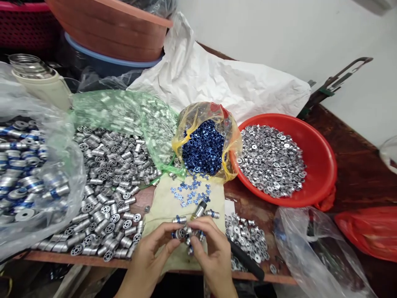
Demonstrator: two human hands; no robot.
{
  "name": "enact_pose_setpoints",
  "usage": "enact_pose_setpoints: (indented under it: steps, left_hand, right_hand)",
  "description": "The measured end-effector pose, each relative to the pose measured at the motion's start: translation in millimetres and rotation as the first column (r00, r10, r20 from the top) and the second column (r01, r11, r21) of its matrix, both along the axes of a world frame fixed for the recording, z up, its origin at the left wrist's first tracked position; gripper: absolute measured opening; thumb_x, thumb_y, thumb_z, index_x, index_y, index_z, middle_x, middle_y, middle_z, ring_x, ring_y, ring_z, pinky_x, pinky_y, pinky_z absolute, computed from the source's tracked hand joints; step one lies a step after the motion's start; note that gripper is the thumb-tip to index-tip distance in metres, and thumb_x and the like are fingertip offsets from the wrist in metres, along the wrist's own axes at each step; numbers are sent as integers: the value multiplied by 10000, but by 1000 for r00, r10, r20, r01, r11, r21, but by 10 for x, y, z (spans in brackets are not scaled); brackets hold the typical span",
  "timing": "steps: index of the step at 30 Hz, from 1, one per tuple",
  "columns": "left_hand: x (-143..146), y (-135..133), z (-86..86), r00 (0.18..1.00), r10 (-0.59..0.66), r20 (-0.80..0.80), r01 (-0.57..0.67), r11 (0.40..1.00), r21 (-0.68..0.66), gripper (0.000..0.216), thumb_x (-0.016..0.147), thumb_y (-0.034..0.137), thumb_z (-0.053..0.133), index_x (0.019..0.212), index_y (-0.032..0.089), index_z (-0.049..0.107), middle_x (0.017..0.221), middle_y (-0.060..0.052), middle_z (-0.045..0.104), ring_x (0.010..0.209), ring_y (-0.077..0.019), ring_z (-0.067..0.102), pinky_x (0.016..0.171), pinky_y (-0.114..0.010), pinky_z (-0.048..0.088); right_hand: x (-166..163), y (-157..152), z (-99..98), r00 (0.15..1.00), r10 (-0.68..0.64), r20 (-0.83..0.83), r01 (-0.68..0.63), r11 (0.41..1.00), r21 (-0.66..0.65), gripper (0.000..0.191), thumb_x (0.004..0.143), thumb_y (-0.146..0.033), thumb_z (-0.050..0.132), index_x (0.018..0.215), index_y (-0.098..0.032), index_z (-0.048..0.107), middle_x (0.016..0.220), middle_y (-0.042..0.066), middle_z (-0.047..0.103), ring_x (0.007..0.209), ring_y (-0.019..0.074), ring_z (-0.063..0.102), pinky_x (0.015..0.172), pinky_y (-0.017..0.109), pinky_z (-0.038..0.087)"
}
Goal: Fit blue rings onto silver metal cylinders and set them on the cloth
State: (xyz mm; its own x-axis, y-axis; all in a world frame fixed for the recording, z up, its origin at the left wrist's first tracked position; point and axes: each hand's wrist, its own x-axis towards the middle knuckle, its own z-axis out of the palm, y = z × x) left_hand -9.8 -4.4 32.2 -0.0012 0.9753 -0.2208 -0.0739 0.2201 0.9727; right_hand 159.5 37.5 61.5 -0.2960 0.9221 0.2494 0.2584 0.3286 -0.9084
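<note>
My left hand (154, 245) is closed, thumb and fingers pinching a silver metal cylinder (180, 234) with a ring of holes in its end face. Right beside it, my right hand (213, 244) pinches a small silver part, partly hidden by the fingertips. Both hands are close together over a beige cloth (156, 207). Several silver-and-blue assembled pieces (212, 214) lie on the cloth around the fingers. Just beyond stands a short dark-tipped tool (200, 209), its lower part hidden. Blue three-armed clips (189, 192) are scattered farther up the cloth.
Silver cylinders (108, 219) heap up on the left. A yellow bag of blue clips (203, 147) stands behind the cloth, beside a red basin (319, 165) of silver discs. Loose discs (248, 238) and a black handle (247, 260) lie right. Bagged silver-and-blue pieces (23, 182) sit far left.
</note>
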Motion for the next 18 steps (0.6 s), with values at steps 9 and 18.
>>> enact_pose_setpoints:
  steps: [9,18]
  left_hand:
    - [-12,-46,-34,958,65,-278,-18,985,169,200,941,331,623,1118,330,717,1087,12,798,1002,-189,757,863,-227,585]
    - [-6,-37,-58,972,49,-228,-29,996,89,209,919,384,644,1097,324,737,1089,3,812,950,-204,777,830,-246,607]
  right_hand:
    - [-15,-25,-30,999,-9,-32,6,996,-94,248,937,-167,631,1118,-318,706,980,1,681,919,169,642,800,280,511]
    - [31,-24,-14,1000,19,-12,-20,996,-81,267,950,-148,612,1143,-313,695,1054,15,695,998,178,649,854,292,524]
